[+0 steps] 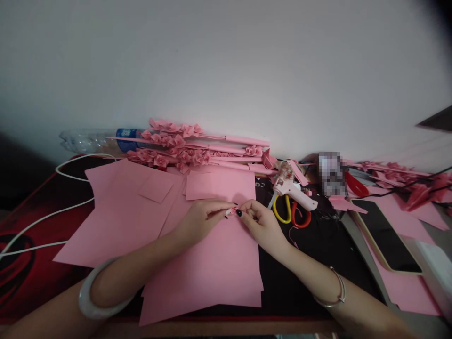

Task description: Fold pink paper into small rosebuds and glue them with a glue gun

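Observation:
My left hand [203, 217] and my right hand [259, 220] meet above a spread of pink paper sheets [208, 263]. Both pinch a small pink paper piece [232, 211] between their fingertips. The fingers of both hands are closed round it. A pale bangle [92, 294] sits on my left wrist and a thin metal bangle [335, 289] on my right. Just right of my right hand lie a pink glue gun [291, 187] and scissors [293, 213] with yellow and red handles.
Finished pink paper flowers on stems [197, 148] are stacked against the white wall, beside a plastic bottle [102, 139]. A white cable [52, 214] crosses the red and black mat at left. A phone [386, 235] lies at right among more pink paper.

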{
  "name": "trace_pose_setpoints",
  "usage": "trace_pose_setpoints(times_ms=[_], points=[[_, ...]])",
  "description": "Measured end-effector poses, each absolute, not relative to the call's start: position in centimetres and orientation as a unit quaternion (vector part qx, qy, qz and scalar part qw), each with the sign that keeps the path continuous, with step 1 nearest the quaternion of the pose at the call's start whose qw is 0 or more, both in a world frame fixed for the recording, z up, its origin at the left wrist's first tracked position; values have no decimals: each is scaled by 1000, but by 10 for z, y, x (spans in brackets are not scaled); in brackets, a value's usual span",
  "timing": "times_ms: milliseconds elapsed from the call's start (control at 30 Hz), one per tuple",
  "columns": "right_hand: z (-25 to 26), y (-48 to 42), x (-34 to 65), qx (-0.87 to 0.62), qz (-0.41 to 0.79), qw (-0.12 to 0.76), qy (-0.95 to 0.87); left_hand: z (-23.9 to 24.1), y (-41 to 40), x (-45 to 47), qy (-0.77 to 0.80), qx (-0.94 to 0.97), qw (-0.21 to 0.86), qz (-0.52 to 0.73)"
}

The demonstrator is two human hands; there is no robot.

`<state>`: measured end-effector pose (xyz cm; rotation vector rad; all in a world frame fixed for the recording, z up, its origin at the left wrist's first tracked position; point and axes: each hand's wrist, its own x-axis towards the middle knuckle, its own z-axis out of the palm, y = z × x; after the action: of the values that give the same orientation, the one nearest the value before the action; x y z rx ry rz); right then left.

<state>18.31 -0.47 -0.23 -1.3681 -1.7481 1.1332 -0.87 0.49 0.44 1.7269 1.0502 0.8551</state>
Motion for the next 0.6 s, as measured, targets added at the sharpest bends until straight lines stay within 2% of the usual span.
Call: trace_pose_setpoints(times_ms=[200,600], points=[[2,-6,182,-522,449,319,-652,2,4,-8,404,733,433,335],[5,-10,181,-509,439,321,-667,4,3,-5,418,692,465,361]])
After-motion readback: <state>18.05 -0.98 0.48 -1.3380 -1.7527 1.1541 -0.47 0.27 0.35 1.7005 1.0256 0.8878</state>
